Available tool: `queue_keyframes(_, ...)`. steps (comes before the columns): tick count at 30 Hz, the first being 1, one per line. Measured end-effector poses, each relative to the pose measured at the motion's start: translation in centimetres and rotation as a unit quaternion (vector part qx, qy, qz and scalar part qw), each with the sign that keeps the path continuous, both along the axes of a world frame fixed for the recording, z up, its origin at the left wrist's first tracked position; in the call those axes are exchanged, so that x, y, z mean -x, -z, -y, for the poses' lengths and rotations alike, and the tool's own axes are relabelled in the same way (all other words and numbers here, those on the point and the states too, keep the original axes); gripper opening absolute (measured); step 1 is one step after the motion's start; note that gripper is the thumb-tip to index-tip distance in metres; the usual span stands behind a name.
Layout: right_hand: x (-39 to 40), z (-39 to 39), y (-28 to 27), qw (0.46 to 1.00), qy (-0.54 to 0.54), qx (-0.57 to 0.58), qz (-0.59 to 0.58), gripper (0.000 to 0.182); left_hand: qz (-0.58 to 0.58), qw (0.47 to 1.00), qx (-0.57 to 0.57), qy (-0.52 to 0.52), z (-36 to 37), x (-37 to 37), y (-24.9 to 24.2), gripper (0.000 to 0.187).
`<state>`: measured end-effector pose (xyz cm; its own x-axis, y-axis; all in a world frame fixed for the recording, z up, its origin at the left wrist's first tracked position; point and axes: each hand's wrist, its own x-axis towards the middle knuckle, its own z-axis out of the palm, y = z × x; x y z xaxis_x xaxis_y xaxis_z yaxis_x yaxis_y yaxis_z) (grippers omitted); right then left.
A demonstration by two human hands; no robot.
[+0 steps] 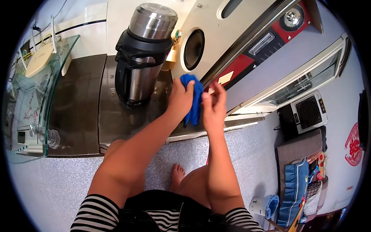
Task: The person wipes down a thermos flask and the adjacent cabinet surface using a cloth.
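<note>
One blue cloth (194, 101) is bunched between both hands above the dark cabinet top (77, 112); left hand (179, 99) clenches it, right hand (213, 108) pinches its edge. Careless wiping could probably topple the steel thermos (143, 54) nearby.

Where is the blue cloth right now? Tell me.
In the head view the blue cloth sits centre frame, held between the left hand and right hand, just right of the steel flask on the dark cabinet top.
</note>
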<state>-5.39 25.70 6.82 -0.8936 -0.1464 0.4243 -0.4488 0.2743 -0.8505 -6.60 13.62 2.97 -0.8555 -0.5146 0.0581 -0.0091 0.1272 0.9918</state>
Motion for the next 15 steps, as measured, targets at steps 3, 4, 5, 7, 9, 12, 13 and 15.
queue_keyframes(3, -0.6, 0.2, -1.4, 0.982, -0.029, 0.000, -0.186, 0.039, -0.172, 0.985, -0.024, -0.004, -0.5, -1.4, -3.1, 0.037)
queue_keyframes(4, -0.5, 0.2, -1.2, 0.983, -0.029, -0.001, -0.184, 0.039, -0.228, 0.973, 0.018, -0.016, -0.7, -1.3, -3.4, 0.035)
queue_keyframes(5, -0.5, 0.3, -0.9, 0.978, -0.009, -0.046, -0.204, 0.036, -0.284, 0.957, 0.060, -0.027, -0.7, -1.2, -3.4, 0.034)
queue_keyframes(7, -0.3, 0.4, -0.5, 0.971, 0.012, -0.091, -0.222, 0.033, -0.260, 0.963, 0.071, -0.023, -0.7, -0.3, -2.6, 0.034)
queue_keyframes(9, 0.3, 0.6, -0.2, 0.978, 0.010, -0.096, -0.183, 0.031, -0.238, 0.968, 0.082, -0.018, -0.6, 0.2, -1.9, 0.033)
queue_keyframes(12, 0.8, 1.0, 0.7, 0.978, 0.010, -0.093, -0.185, 0.027, -0.169, 0.982, 0.077, -0.010, -0.2, 0.4, -0.7, 0.031)
queue_keyframes(13, 0.8, 1.0, 1.2, 0.981, 0.013, -0.116, -0.154, 0.025, -0.118, 0.990, 0.080, -0.007, -0.2, 0.6, 0.1, 0.030)
queue_keyframes(15, 1.1, 1.2, 2.4, 0.983, 0.013, -0.134, -0.127, 0.022, -0.025, 0.995, 0.092, 0.005, 0.3, 1.1, 1.8, 0.031)
